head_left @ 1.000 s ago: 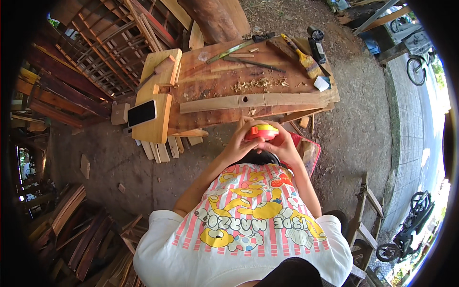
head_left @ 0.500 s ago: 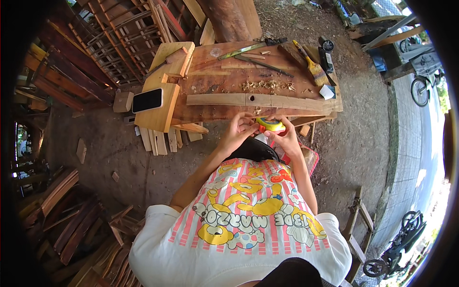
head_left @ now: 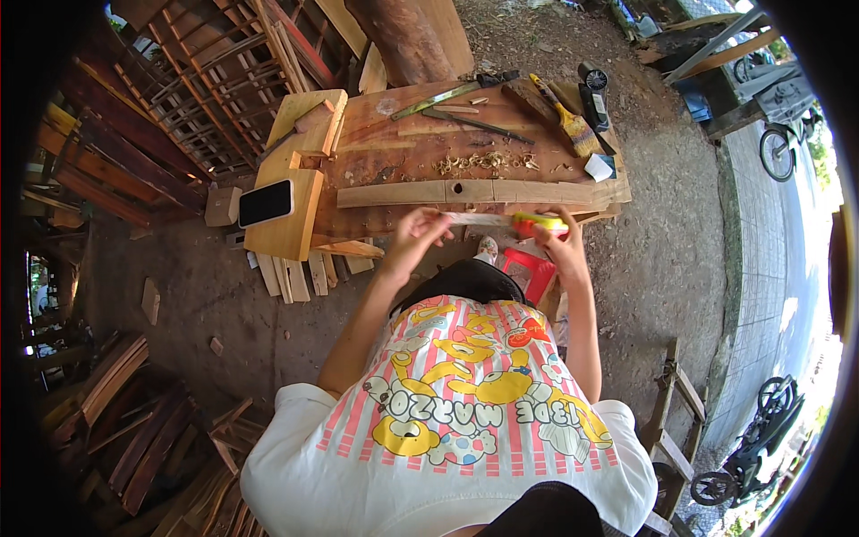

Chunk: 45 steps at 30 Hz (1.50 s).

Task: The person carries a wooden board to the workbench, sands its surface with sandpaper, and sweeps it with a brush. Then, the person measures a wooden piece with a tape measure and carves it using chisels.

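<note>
A yellow and red tape measure (head_left: 540,224) is gripped in my right hand (head_left: 564,240), just off the near edge of the workbench. Its pale blade (head_left: 479,218) stretches leftward, a short length pulled out. My left hand (head_left: 418,234) pinches the blade's free end. Just beyond both hands, a long, slightly curved wooden strip (head_left: 403,194) with a dark round hole near its middle lies along the near side of the bench (head_left: 376,152).
Wood shavings (head_left: 488,162), a green-bladed saw (head_left: 438,98), a dark file-like bar (head_left: 479,125) and a yellow-handled brush (head_left: 568,121) lie on the bench. A phone (head_left: 266,203) rests at its left. Below stands a red stool (head_left: 535,273). Wood pieces (head_left: 98,385) crowd the left.
My hands have moved apart, the right one rightward with the tape measure and the left one leftward. The blade, not seen out before, now spans between them.
</note>
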Tool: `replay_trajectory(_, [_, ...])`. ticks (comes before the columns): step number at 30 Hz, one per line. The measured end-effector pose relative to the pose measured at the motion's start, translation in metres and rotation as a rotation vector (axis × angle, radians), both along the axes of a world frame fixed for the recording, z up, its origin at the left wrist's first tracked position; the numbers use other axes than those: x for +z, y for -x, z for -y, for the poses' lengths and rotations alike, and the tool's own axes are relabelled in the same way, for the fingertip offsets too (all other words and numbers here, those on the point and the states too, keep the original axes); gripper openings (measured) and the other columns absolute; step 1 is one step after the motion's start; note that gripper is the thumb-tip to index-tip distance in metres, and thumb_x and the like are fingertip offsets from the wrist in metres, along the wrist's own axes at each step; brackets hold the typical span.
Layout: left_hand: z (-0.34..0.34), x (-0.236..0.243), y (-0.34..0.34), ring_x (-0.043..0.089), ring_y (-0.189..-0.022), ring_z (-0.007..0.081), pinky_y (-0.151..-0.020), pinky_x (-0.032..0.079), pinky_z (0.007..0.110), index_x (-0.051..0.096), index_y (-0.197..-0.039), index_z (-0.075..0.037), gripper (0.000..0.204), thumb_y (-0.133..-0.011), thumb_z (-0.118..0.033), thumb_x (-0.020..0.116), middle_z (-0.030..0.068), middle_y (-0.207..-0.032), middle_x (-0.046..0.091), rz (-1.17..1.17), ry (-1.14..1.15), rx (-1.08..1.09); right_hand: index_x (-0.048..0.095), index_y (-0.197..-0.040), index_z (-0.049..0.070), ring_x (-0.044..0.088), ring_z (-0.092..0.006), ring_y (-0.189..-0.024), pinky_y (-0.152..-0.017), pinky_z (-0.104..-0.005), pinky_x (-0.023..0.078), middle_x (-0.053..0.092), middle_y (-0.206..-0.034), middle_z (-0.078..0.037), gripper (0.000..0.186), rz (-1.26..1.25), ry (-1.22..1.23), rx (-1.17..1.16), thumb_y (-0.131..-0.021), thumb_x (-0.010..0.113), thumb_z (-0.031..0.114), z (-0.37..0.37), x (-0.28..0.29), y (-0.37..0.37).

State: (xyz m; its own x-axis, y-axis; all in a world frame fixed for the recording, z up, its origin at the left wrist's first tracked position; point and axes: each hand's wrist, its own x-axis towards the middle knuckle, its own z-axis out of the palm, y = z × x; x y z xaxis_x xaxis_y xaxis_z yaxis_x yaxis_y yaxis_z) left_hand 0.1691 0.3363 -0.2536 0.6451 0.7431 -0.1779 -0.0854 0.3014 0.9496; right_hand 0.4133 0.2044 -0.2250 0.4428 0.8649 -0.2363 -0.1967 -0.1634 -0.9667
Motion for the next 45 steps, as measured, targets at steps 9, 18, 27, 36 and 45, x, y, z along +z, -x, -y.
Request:
replay_trajectory(9, [-0.064, -0.006, 0.087, 0.053, -0.072, 0.0049, -0.060, 0.042, 0.018, 0.067, -0.097, -0.006, 0.026, -0.089, -0.031, 0.066, -0.0026, -0.085, 0.062, -0.277, -0.062, 0.437, 0.054, -0.107, 0.002, 0.045, -0.0029, -0.057, -0.050, -0.0172, 0.035, 0.057, -0.079, 0.000, 0.031, -0.093, -0.087, -0.198, -0.084, 0.071, 0.013, 0.013, -0.019, -0.082])
replay_trajectory(18, [-0.086, -0.059, 0.125, 0.039, -0.051, 0.0019, -0.042, 0.030, 0.019, 0.066, -0.097, 0.000, 0.035, -0.090, -0.034, 0.065, -0.0041, -0.067, 0.050, -0.410, -0.116, 0.661, 0.053, -0.095, 0.009, 0.042, -0.0033, -0.058, -0.051, -0.0209, 0.034, 0.051, -0.074, 0.005, 0.019, -0.123, -0.241, -0.418, -0.087, 0.069, 0.014, 0.023, -0.039, -0.149])
replay_trajectory(27, [-0.093, -0.094, 0.110, 0.064, -0.077, 0.0224, -0.072, 0.049, 0.033, 0.065, -0.095, 0.006, 0.041, -0.091, -0.035, 0.062, 0.0135, -0.084, 0.067, -0.642, -0.539, 0.864, 0.052, -0.096, 0.009, 0.042, -0.0033, -0.057, -0.049, -0.0208, 0.033, 0.050, -0.072, 0.004, 0.028, -0.094, -0.283, -0.587, -0.082, 0.076, 0.015, 0.009, -0.066, -0.161])
replay_trajectory(36, [-0.094, -0.089, 0.104, 0.062, -0.081, 0.0269, -0.074, 0.048, 0.037, 0.064, -0.096, 0.004, 0.043, -0.091, -0.038, 0.060, 0.0151, -0.087, 0.066, -0.810, -0.562, 0.825, 0.050, -0.097, 0.011, 0.045, -0.0049, -0.056, -0.050, -0.0218, 0.037, 0.049, -0.070, 0.003, 0.034, 0.009, -0.168, -0.614, -0.079, 0.078, 0.019, -0.008, -0.076, -0.154])
replay_trajectory(45, [-0.082, -0.084, 0.097, 0.056, -0.067, 0.0213, -0.061, 0.046, 0.032, 0.062, -0.092, 0.001, 0.034, -0.092, -0.034, 0.061, 0.0108, -0.077, 0.061, -0.719, -0.773, 0.855, 0.051, -0.101, 0.007, 0.046, -0.0039, -0.061, -0.052, -0.0191, 0.037, 0.052, -0.078, 0.002, 0.033, 0.104, -0.199, -0.606, -0.085, 0.073, 0.026, -0.010, -0.079, -0.139])
